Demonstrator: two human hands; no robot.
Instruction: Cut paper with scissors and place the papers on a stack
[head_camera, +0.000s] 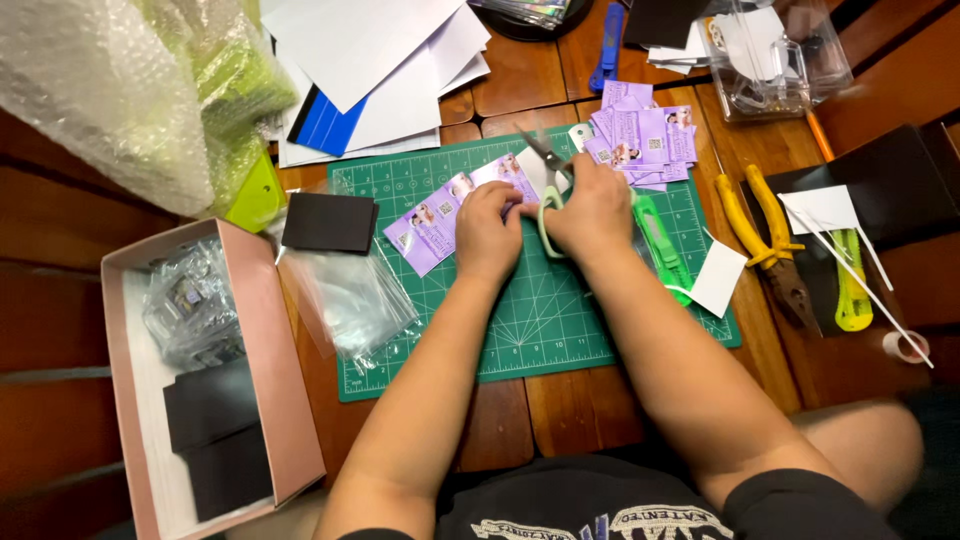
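Your right hand (592, 205) is closed through the pale handles of the grey-bladed scissors (548, 175), blades parted and pointing to 11 o'clock. Your left hand (487, 228) pinches the strip of purple printed cards (440, 215), which lies on the green gridded cutting mat (530, 330) on the worktop, feeding its near end into the blades so the cut stays steady. At 1 o'clock sits a loose pile of cut purple cards (645, 135). Yellow-handled pliers (765, 235) lie at 3 o'clock.
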